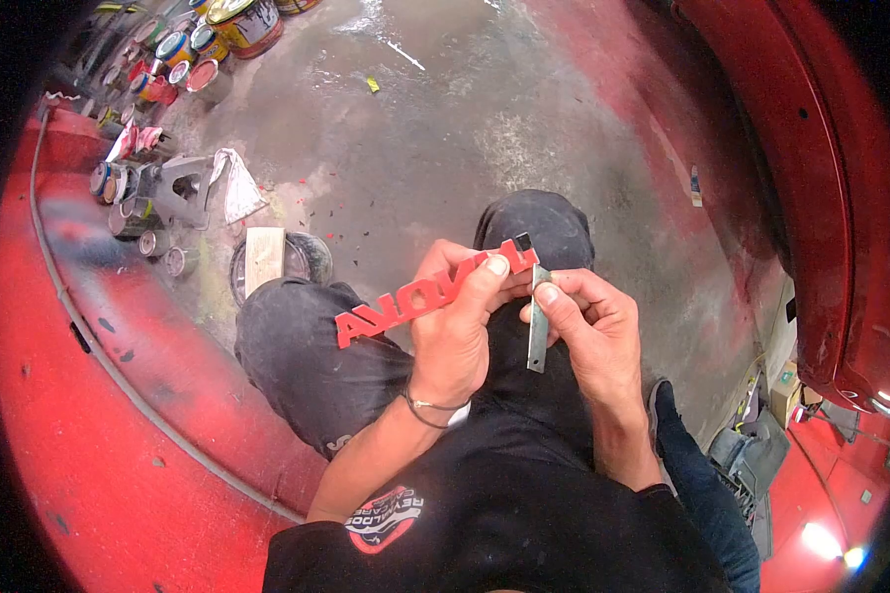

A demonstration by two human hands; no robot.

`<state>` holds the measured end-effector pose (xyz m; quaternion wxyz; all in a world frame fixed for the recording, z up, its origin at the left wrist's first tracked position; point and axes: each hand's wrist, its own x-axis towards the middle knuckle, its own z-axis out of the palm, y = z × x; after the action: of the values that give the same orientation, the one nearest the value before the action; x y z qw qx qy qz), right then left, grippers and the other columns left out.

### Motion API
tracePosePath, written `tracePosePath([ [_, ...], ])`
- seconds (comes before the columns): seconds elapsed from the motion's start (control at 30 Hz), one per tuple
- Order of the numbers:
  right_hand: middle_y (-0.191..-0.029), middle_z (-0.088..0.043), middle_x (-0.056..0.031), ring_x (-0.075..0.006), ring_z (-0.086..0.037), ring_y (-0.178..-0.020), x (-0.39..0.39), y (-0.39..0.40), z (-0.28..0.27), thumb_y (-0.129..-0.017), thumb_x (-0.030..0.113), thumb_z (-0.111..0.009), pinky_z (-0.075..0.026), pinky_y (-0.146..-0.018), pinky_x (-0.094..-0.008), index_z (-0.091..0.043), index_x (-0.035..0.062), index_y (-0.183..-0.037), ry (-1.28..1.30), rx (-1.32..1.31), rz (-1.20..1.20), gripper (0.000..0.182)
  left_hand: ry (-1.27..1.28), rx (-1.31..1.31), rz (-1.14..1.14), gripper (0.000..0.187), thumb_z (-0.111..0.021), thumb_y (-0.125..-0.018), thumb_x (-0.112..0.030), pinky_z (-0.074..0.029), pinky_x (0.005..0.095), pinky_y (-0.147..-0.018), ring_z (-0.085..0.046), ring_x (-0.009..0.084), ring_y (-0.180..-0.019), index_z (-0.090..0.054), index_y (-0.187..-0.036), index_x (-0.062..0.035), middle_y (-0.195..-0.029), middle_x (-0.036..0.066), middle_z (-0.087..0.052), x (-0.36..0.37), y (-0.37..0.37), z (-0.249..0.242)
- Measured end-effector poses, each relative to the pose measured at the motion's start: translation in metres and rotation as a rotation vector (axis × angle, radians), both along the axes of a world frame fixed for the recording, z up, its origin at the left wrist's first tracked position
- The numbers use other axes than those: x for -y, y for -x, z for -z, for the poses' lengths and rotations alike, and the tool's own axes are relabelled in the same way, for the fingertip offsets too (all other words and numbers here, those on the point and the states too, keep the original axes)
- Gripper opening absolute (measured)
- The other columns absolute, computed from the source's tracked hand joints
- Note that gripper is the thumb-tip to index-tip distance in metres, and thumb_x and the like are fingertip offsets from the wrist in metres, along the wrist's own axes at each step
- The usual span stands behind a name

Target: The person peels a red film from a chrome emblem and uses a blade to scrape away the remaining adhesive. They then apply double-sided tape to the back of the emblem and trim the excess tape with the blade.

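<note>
My left hand [453,338] is closed around a red lettered emblem [358,325], with its thumb pressed on the letters near the right end. The emblem slants up to the right over my knees, and a small dark piece [524,240] shows at its upper tip. In my right hand [600,334] a narrow flat metal strip [538,341] is pinched between thumb and fingers. Its top end lies right beside the emblem's right end, and its lower end points down toward my lap. The fingertips of both hands come close together there.
A red car panel [158,425] curves along the left, and another red body panel [811,198] rises at the right. Paint cans [244,25] crowd the upper left. A wooden piece [265,259] rests on a round container by my knee. Another person's leg [697,494] shows at lower right.
</note>
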<state>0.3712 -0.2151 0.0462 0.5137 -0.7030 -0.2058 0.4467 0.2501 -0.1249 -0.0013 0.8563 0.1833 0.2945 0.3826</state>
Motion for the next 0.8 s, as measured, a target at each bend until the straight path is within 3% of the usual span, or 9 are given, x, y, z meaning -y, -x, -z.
tracePosePath([
  [0.33, -0.089, -0.079, -0.0031, -0.0054, -0.067, -0.073, 0.0015, 0.0000, -0.0019, -0.107, 0.021, -0.071, -0.052, -0.066, -0.0226, -0.075, 0.0016, -0.114, 0.007, -0.006, 0.009, 0.021, 0.003, 0.009, -0.001, 0.014, -0.068, -0.105, -0.013, -0.060, 0.0446, -0.098, -0.077, 0.0272, -0.102, -0.055, -0.106, -0.0073, -0.111, 0.015, -0.076, 0.0040, -0.0004, 0.0011],
  [0.53, -0.093, -0.077, 0.0010, -0.0036, -0.065, -0.080, 0.0015, -0.0025, -0.0044, -0.106, 0.016, -0.072, -0.051, -0.069, -0.0216, -0.076, 0.0011, -0.115, 0.004, -0.036, -0.008, 0.017, 0.020, 0.017, -0.001, 0.014, -0.068, -0.105, -0.013, -0.061, 0.0440, -0.097, -0.077, 0.0276, -0.102, -0.056, -0.106, -0.0079, -0.111, 0.016, -0.077, 0.0036, -0.0021, 0.0026],
  [0.63, -0.090, -0.079, -0.0040, -0.0057, -0.067, -0.073, 0.0015, -0.0014, -0.0025, -0.106, 0.021, -0.072, -0.052, -0.066, -0.0223, -0.075, 0.0008, -0.114, 0.008, 0.000, 0.003, 0.022, 0.026, 0.021, 0.004, 0.014, -0.068, -0.105, -0.014, -0.061, 0.0439, -0.097, -0.077, 0.0275, -0.102, -0.056, -0.106, -0.0081, -0.111, 0.016, -0.077, 0.0032, -0.0021, 0.0029],
  [0.8, -0.090, -0.079, -0.0043, -0.0059, -0.068, -0.073, 0.0011, -0.0018, -0.0023, -0.106, 0.021, -0.072, -0.053, -0.066, -0.0221, -0.075, 0.0008, -0.113, 0.003, -0.010, 0.002, 0.021, 0.014, 0.008, 0.005, 0.014, -0.068, -0.105, -0.014, -0.061, 0.0440, -0.097, -0.077, 0.0273, -0.102, -0.056, -0.106, -0.0082, -0.110, 0.015, -0.077, 0.0031, -0.0031, 0.0017],
])
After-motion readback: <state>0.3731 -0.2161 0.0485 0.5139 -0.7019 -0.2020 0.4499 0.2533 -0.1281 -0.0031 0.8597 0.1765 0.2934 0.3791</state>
